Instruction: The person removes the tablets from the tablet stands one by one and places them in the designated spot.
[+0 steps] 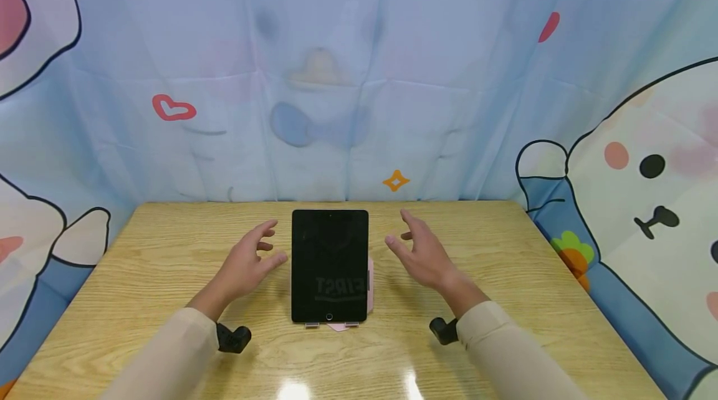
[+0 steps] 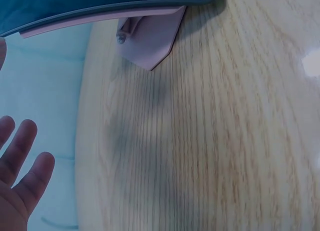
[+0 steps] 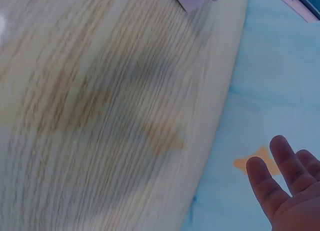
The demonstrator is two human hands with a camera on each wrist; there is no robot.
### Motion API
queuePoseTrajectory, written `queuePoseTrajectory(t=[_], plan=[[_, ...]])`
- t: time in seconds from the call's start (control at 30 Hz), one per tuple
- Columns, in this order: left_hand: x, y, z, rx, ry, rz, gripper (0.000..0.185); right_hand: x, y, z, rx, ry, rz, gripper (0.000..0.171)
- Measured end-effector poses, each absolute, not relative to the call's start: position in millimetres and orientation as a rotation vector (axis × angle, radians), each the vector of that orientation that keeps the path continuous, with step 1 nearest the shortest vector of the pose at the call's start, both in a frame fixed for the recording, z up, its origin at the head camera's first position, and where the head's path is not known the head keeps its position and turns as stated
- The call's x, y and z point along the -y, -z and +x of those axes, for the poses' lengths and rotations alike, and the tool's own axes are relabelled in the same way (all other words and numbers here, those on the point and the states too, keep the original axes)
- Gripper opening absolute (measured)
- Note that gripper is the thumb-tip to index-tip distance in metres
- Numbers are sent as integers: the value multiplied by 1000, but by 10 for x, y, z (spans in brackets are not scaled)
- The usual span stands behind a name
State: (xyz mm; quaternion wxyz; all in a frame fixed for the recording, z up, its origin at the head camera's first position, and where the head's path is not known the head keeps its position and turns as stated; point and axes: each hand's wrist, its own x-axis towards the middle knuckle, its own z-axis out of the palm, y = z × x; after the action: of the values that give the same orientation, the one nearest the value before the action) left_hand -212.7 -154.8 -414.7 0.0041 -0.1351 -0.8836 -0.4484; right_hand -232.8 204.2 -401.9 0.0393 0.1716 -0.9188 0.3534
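A: Where is the tablet (image 1: pixel 330 257) placed?

B: Near the middle of the table (image 1: pixel 140 288), portrait way up, propped on a pink stand (image 1: pixel 370 288). Its lower edge is met by two small lips (image 1: pixel 311 325). Screen dark; faint lettering is mirrored in it.

A: And the hands?

B: Both raised, one to each side. The left hand (image 1: pixel 249 257) is held wide, fingers parted and slightly bent, thumb just beside the tablet's left edge — a sliver of table is seen between. The right hand (image 1: pixel 423 253) is held much the same, a little farther off. The tablet is gripped by neither.

A: What is blocked from sight?

B: Most of the stand, by the tablet. In the head view only a strip at the right edge and a tip at the foot are shown; in the left wrist view a bolt (image 2: pixel 121 39) and an angled base (image 2: pixel 150 46) are seen. The forearms are covered by pale sleeves (image 1: pixel 168 350), and a black mount (image 1: pixel 234 338) is worn at each wrist.

A: Surroundings?

B: The far table edge is backed by a blue curtain (image 1: pixel 477 138), printed with a red heart (image 1: pixel 159 107), an orange star (image 1: pixel 402 181) and white cartoon animals (image 1: pixel 673 176) — a carrot (image 1: pixel 574 257) at right. White glare (image 1: pixel 293 390) is thrown on the near table.
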Motion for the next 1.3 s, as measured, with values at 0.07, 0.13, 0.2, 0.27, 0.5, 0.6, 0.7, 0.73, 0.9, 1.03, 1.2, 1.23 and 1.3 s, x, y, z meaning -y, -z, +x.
queuePoseTrajectory(t=[0.07, 0.13, 0.2, 0.27, 0.5, 0.6, 0.7, 0.73, 0.9, 1.03, 1.2, 1.23, 1.3], plan=[[1535, 4156, -2114, 2764, 1428, -420, 71, -2023, 4031, -2313, 2813, -1089, 529, 74], [1525, 4163, -2101, 2761, 1432, -428, 71, -2002, 4041, -2298, 2808, -1106, 532, 74], [1515, 4168, -2093, 2753, 1438, -431, 71, -1984, 4056, -2280, 2803, -1120, 532, 74], [1508, 4173, -2087, 2746, 1436, -440, 71, -1963, 4073, -2264, 2795, -1137, 543, 75], [1483, 4186, -2068, 2718, 1463, -468, 67, -1901, 4112, -2231, 2765, -1159, 571, 75], [1472, 4192, -2059, 2712, 1478, -460, 68, -1881, 4115, -2219, 2755, -1171, 579, 74], [1461, 4202, -2050, 2703, 1477, -447, 69, -1860, 4114, -2203, 2739, -1171, 595, 74], [1455, 4206, -2049, 2698, 1476, -438, 69, -1851, 4111, -2197, 2733, -1167, 604, 74], [1437, 4223, -2047, 2663, 1449, -430, 66, -1810, 4113, -2170, 2698, -1105, 655, 72], [1427, 4224, -2038, 2639, 1442, -448, 63, -1790, 4126, -2159, 2649, -1061, 707, 70], [1417, 4222, -2020, 2625, 1441, -483, 59, -1776, 4143, -2147, 2595, -1048, 765, 70], [1415, 4222, -2017, 2623, 1438, -490, 58, -1774, 4149, -2145, 2591, -1044, 775, 70], [1411, 4223, -2012, 2620, 1434, -496, 58, -1768, 4157, -2138, 2589, -1035, 787, 71]])
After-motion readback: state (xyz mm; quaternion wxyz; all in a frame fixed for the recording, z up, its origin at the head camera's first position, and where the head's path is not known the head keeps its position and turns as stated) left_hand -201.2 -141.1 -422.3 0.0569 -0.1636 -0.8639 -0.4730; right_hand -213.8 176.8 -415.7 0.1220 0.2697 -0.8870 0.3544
